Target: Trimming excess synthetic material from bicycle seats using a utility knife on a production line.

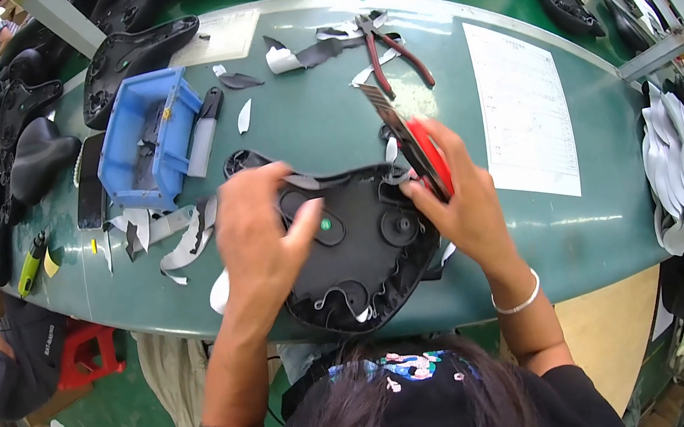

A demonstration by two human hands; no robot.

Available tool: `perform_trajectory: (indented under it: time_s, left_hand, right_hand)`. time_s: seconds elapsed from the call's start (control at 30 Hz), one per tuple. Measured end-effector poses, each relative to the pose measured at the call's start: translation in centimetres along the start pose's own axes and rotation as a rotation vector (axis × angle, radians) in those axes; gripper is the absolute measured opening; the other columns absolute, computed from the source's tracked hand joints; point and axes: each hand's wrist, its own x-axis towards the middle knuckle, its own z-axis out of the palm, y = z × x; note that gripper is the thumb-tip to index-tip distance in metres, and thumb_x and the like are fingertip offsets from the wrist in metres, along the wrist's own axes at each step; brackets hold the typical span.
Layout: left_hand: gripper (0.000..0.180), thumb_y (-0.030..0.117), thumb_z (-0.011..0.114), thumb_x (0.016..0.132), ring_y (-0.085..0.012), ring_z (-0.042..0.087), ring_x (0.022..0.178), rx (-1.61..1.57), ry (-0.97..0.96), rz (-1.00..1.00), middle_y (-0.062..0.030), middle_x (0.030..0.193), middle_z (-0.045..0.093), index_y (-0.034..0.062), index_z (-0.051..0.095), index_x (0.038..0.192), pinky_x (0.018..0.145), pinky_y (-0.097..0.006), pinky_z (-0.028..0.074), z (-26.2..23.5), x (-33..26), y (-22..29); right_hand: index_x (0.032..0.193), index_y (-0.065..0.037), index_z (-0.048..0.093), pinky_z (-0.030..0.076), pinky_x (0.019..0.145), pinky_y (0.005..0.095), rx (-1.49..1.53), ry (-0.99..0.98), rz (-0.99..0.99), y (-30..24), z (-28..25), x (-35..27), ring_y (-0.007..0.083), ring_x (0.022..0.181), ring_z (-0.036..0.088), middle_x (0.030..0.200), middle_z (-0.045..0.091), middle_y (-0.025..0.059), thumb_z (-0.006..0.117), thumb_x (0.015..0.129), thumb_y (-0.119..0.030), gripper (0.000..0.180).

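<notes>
A black bicycle saddle [340,254] lies underside up on the green table right in front of me, its rim ragged at the near end. My right hand [467,192] is closed around a red utility knife [428,158], whose long blade points up and away over the saddle's far right edge. Slightly blurred, my left hand [259,232] hovers at the saddle's left side, thumb and fingers apart, with nothing seen in it. Whether its fingertips touch the rim I cannot tell. Beyond the knife lie pincers with dark red handles [377,63].
To the left stand a blue bin [145,142] with scraps, a phone [90,183] and a green cutter [32,263]. Black and white offcuts [184,244] litter the table. A printed sheet [523,106] lies right. Saddles [0,171] pile up far left; other people sit at both sides.
</notes>
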Motion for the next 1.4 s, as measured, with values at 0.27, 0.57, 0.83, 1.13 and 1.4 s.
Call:
perform_trajectory:
  time_s: [0.27,0.57,0.83,1.13,1.4]
  left_hand:
    - [0.021,0.024,0.067,0.079,-0.0245,0.051,0.074,0.031,-0.388,0.370,-0.0085,0.075,0.055,0.0051,0.059,0.078,0.068,-0.037,0.037,4.6,1.8,3.4]
    - [0.027,0.026,0.066,0.081,-0.0246,0.042,0.069,-0.237,-0.568,0.274,-0.0094,0.061,0.037,0.0034,0.058,0.067,0.069,-0.036,0.030,3.4,2.3,2.6]
    - [0.019,0.018,0.057,0.085,-0.0030,0.046,0.059,-1.368,-0.274,-0.551,-0.0014,0.064,0.056,0.0050,0.062,0.071,0.048,-0.019,0.029,1.8,3.3,1.8]
    - [0.019,0.010,0.067,0.078,-0.0137,0.045,0.061,-0.082,-0.136,0.472,-0.0048,0.070,0.053,0.0076,0.057,0.094,0.058,-0.025,0.038,2.1,4.8,1.6]
    - [0.023,0.020,0.073,0.073,-0.0156,0.043,0.060,-0.552,0.119,0.108,-0.0026,0.055,0.052,0.0063,0.061,0.060,0.061,-0.034,0.036,5.4,8.8,-0.5]
  right_hand:
    - [0.128,-0.003,0.042,0.051,0.070,0.0352,0.119,-0.139,0.097,-0.8,-1.8,-1.1,0.0305,0.078,0.066,0.096,0.064,0.0162,0.070,0.078,-0.007,0.057]
    - [0.138,-0.020,0.044,0.041,0.045,0.0351,-0.560,-0.429,-0.149,-1.8,-5.3,-2.9,0.0209,0.049,0.053,0.063,0.050,0.0040,0.069,0.077,-0.013,0.067]
    - [0.138,-0.020,0.045,0.038,0.040,0.0370,-0.745,-0.378,0.082,-3.6,-4.5,-10.0,0.0237,0.044,0.051,0.058,0.046,0.0058,0.063,0.085,-0.018,0.056]
    - [0.135,-0.018,0.047,0.039,0.045,0.0407,-0.590,-0.319,0.149,-3.2,-3.4,-5.3,0.0284,0.049,0.054,0.063,0.052,0.0085,0.060,0.085,-0.016,0.051]
    - [0.137,-0.009,0.041,0.041,0.049,0.0460,-0.785,-0.340,0.260,-4.8,-0.1,-6.0,0.0361,0.052,0.055,0.064,0.057,0.0168,0.054,0.089,-0.016,0.050]
